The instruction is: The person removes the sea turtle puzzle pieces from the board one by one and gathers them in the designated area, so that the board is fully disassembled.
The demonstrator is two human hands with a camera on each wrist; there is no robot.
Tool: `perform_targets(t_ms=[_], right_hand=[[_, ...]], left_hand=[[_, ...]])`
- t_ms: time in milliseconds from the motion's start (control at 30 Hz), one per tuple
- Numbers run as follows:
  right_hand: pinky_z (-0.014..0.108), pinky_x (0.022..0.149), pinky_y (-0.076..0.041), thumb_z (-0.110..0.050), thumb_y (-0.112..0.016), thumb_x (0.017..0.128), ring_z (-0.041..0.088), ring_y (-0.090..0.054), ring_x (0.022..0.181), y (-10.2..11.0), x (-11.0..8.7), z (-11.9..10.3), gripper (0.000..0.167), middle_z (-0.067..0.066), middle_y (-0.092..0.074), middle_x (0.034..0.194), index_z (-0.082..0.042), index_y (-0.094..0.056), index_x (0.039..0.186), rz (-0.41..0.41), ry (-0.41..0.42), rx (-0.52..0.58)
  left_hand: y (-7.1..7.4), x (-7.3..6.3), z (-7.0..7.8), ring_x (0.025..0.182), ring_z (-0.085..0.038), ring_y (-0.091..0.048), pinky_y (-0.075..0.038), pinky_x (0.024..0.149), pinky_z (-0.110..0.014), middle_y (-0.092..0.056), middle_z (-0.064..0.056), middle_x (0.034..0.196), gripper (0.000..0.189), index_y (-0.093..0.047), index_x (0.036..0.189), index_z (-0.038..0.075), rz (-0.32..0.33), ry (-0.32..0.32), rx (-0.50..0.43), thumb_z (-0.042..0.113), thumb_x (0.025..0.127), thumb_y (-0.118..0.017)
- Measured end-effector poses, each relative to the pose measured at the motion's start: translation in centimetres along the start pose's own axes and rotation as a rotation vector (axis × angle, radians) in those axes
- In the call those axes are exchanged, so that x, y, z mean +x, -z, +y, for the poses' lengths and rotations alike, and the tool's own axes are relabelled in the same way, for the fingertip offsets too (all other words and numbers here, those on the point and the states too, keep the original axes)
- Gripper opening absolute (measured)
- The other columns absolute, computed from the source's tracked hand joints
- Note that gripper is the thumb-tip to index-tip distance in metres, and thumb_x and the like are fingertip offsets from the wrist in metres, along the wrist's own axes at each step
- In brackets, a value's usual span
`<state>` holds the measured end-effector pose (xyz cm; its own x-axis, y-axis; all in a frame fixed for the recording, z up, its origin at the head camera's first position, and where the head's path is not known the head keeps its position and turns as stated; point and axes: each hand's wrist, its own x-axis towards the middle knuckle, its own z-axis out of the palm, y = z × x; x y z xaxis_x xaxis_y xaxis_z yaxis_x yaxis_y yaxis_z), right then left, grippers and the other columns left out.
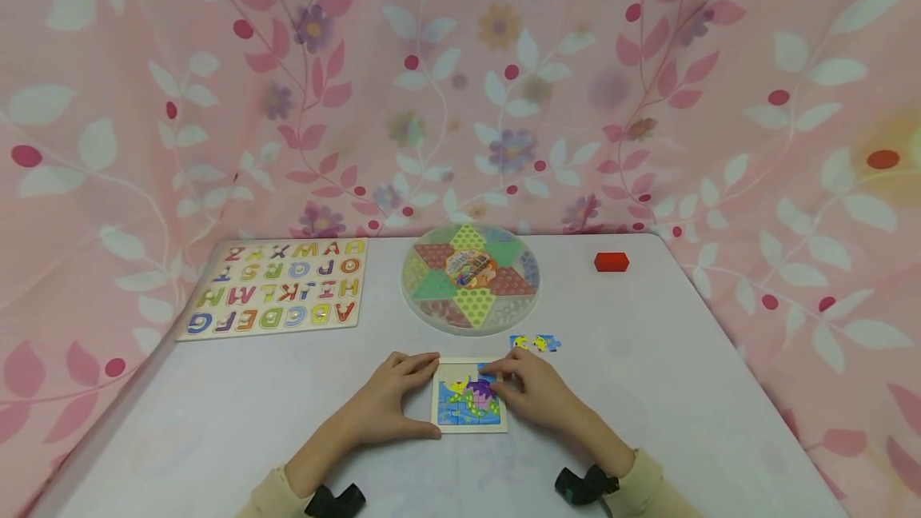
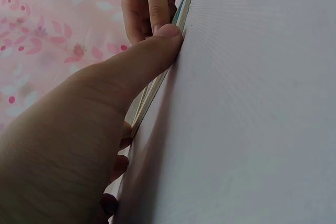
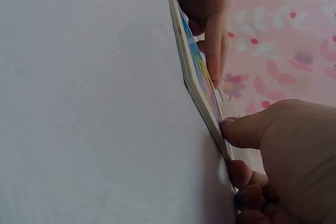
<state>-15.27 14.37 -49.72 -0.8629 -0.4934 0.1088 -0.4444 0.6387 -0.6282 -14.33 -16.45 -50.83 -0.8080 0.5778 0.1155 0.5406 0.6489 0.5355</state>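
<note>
A small jigsaw puzzle (image 1: pixel 469 427) in a pale wooden frame lies on the table, its blue, purple and green picture partly filled and a bare patch at the upper left. My left hand (image 1: pixel 392 398) grips the frame's left side, thumb at the lower edge and fingers at the upper corner. Over the upper right of the puzzle, my right hand (image 1: pixel 536 392) pinches a blue jigsaw piece (image 1: pixel 484 367) with thumb and index finger; the fingers mostly cover it. Beyond the frame lie loose jigsaw pieces (image 1: pixel 547 343), blue and yellow.
An alphabet board (image 1: pixel 273 332) rests at the back left of the white table (image 1: pixel 669 390). A round Chinese checkers board (image 1: pixel 471 324) stands behind the puzzle, and a red block (image 1: pixel 612 262) sits at the back right. A pink floral curtain (image 1: pixel 460 142) hangs behind.
</note>
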Motion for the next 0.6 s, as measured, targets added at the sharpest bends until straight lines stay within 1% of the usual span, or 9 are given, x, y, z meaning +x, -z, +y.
perform_targets(t_ms=[167,267,433,600], right_hand=[[0.025,0.069,-0.041,-0.016,-0.071,0.101,0.006,-0.046,0.080,-0.1,0.1,-0.3,0.023,-0.010,-0.055,0.095,-0.024,-0.081,0.121,-0.008,-0.005,-0.032],[0.026,0.070,-0.039,-0.016,-0.073,0.100,0.008,-0.045,0.080,-0.3,0.2,-0.4,0.021,-0.009,-0.055,0.094,-0.025,-0.080,0.117,0.002,-0.020,-0.037],[0.028,0.072,-0.037,-0.020,-0.077,0.098,0.010,-0.044,0.081,-0.6,0.3,-0.9,0.016,-0.008,-0.056,0.093,-0.026,-0.080,0.112,0.033,-0.056,-0.013],[0.029,0.073,-0.037,-0.027,-0.081,0.095,0.012,-0.045,0.083,-0.8,0.4,-1.2,0.013,-0.006,-0.055,0.093,-0.027,-0.079,0.107,0.041,-0.110,-0.002]], left_hand=[[-0.1,0.0,-0.1,0.129,-0.015,-0.045,-0.042,0.109,-0.050,-0.047,0.002,0.164,0.108,-0.052,0.158,0.010,0.007,-0.007,0.002,0.070,0.076,-0.086],[-0.2,0.0,-0.2,0.129,-0.014,-0.045,-0.043,0.108,-0.050,-0.048,0.003,0.164,0.108,-0.052,0.158,0.009,0.013,-0.008,0.005,0.070,0.075,-0.086],[-0.2,0.0,-0.2,0.129,-0.014,-0.045,-0.042,0.108,-0.051,-0.047,0.003,0.164,0.108,-0.052,0.158,0.010,0.010,-0.006,0.003,0.072,0.076,-0.085],[-0.2,0.0,-0.2,0.129,-0.014,-0.045,-0.043,0.107,-0.052,-0.047,0.003,0.164,0.108,-0.051,0.158,0.010,0.010,-0.009,0.001,0.072,0.076,-0.084]])
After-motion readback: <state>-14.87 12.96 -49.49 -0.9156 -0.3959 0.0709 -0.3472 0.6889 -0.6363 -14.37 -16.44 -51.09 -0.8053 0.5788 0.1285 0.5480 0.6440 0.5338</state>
